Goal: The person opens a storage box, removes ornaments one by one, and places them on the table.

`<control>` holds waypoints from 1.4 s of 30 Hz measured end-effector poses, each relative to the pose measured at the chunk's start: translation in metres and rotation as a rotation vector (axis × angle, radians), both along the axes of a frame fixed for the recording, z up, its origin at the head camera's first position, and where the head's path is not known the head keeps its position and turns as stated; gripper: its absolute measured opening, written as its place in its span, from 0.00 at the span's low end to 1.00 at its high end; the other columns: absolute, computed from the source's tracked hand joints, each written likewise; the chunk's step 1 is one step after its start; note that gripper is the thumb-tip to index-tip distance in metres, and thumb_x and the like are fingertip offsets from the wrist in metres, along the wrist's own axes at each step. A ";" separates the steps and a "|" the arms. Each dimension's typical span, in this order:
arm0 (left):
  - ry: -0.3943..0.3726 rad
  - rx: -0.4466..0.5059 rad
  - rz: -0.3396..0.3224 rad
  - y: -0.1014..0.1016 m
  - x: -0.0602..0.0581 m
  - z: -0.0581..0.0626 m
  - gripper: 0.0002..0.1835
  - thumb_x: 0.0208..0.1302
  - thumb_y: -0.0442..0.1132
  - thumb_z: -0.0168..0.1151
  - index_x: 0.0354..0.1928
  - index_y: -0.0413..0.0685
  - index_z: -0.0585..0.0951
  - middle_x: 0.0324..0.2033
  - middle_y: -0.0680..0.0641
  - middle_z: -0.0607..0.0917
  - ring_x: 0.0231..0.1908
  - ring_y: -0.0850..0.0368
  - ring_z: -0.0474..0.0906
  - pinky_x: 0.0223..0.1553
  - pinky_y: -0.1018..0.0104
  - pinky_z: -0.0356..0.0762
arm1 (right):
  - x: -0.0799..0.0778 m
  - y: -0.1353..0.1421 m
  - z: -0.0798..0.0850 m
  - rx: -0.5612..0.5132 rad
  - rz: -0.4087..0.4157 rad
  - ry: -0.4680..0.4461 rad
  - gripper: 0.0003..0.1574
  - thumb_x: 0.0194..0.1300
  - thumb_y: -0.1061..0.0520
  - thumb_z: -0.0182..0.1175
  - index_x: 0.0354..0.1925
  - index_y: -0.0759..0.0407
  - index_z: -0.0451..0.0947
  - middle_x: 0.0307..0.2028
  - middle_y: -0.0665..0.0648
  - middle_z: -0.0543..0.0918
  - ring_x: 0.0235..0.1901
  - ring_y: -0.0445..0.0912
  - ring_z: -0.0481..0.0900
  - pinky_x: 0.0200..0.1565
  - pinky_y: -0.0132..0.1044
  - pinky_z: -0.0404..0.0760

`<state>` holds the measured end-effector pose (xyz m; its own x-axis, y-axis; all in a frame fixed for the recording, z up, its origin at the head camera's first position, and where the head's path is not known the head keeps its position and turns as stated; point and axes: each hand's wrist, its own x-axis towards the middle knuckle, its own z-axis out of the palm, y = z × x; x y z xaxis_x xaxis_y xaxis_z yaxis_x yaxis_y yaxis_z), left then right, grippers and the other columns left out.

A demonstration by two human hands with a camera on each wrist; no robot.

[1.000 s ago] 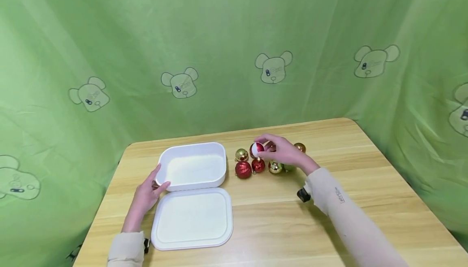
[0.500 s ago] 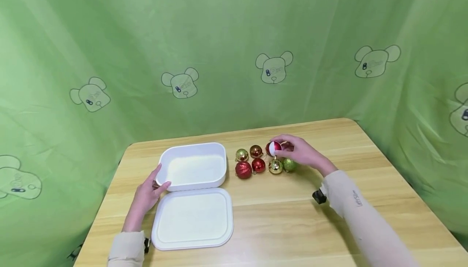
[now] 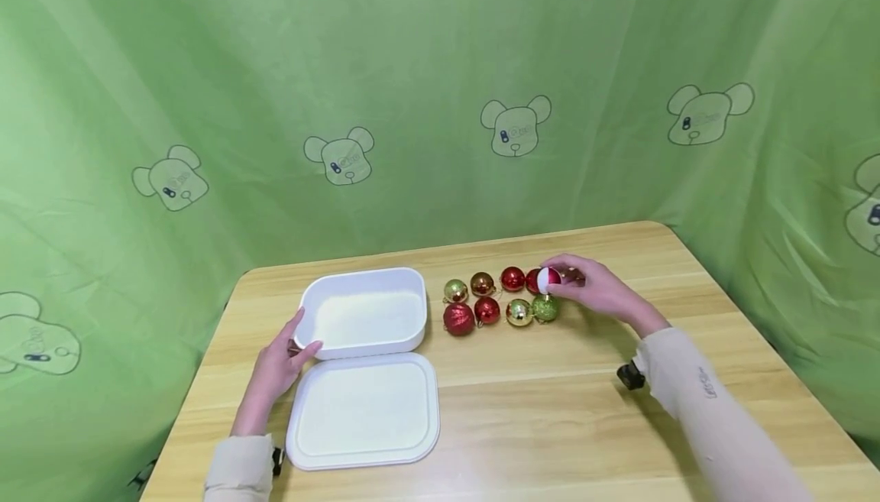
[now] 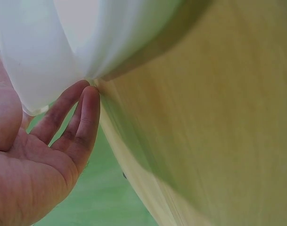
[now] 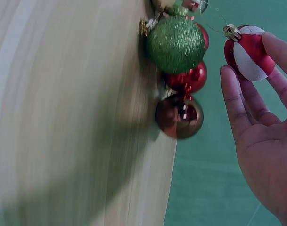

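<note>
My right hand (image 3: 598, 289) holds a red-and-white striped Christmas bauble (image 3: 548, 280) above the right end of two rows of baubles. In the right wrist view, thumb and fingers pinch that bauble, its gold cap facing away from the palm. Close by lie a glittery green bauble (image 5: 176, 44), a shiny red one (image 5: 188, 79) and a copper one (image 5: 179, 117). My left hand (image 3: 275, 368) grips the near left corner of a white plastic box (image 3: 364, 348), thumb at the rim. The left wrist view has its fingertips against the box's outer wall.
Several red, gold and brown baubles, among them a ribbed red bauble (image 3: 458, 319) and a gold bauble (image 3: 519, 312), lie right of the box. A white lid (image 3: 363, 410) rests flat in front of it. Behind the wooden table (image 3: 550, 425) hangs a green curtain (image 3: 426, 43).
The right hand has carried the red-and-white bauble rightward over the rows, uncovering a red bauble in the back row and the green one in front. Left hand and box stay put.
</note>
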<state>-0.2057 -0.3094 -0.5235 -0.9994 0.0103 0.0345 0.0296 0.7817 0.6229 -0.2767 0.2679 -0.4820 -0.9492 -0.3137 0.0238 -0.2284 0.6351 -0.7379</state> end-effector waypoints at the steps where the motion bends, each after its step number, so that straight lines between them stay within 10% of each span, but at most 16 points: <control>1: 0.006 -0.001 -0.002 0.000 0.000 0.000 0.44 0.74 0.51 0.64 0.82 0.47 0.55 0.51 0.32 0.88 0.51 0.40 0.86 0.51 0.50 0.86 | 0.001 0.003 -0.001 0.004 -0.006 -0.001 0.33 0.70 0.45 0.67 0.69 0.52 0.74 0.60 0.61 0.81 0.54 0.55 0.81 0.60 0.52 0.81; 25: 0.004 0.011 0.002 -0.002 0.000 0.001 0.44 0.74 0.50 0.64 0.82 0.47 0.54 0.51 0.31 0.87 0.53 0.39 0.86 0.52 0.48 0.86 | 0.011 0.040 -0.014 0.017 -0.028 -0.003 0.30 0.71 0.49 0.68 0.66 0.57 0.75 0.58 0.67 0.81 0.49 0.54 0.84 0.53 0.41 0.81; 42: -0.015 0.016 0.013 -0.002 -0.001 0.001 0.44 0.74 0.50 0.64 0.82 0.48 0.54 0.51 0.32 0.88 0.50 0.43 0.86 0.40 0.64 0.83 | 0.010 0.042 -0.034 0.015 -0.043 -0.063 0.30 0.69 0.50 0.69 0.65 0.56 0.75 0.56 0.67 0.82 0.52 0.59 0.84 0.55 0.56 0.85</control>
